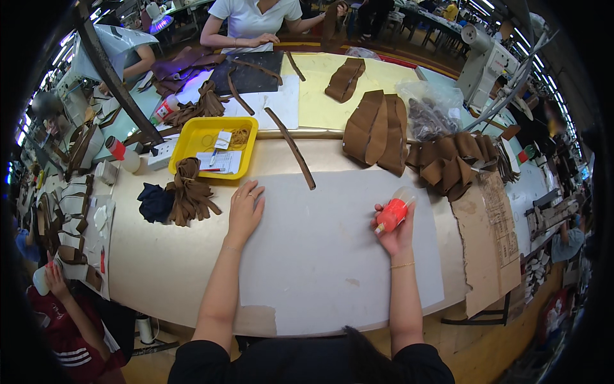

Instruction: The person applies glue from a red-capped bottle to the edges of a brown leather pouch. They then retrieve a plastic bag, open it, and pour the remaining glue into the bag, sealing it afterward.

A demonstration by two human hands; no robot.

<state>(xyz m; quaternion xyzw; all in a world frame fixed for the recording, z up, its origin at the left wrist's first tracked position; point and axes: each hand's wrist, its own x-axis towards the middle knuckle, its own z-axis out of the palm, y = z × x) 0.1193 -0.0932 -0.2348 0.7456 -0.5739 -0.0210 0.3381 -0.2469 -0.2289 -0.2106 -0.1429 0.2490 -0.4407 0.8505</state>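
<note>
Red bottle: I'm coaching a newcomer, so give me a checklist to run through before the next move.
1. Bottle in hand: ok, the right hand grips it above the sheet.
2. Left hand free: ok, it lies by the sheet's left edge with nothing visible in it.
3. Strip fully on the sheet: not ok, only its near end overlaps the far edge.
4. Nozzle open: cannot tell, too small to see.
5. Tray upright: ok, beyond the left hand.
</note>
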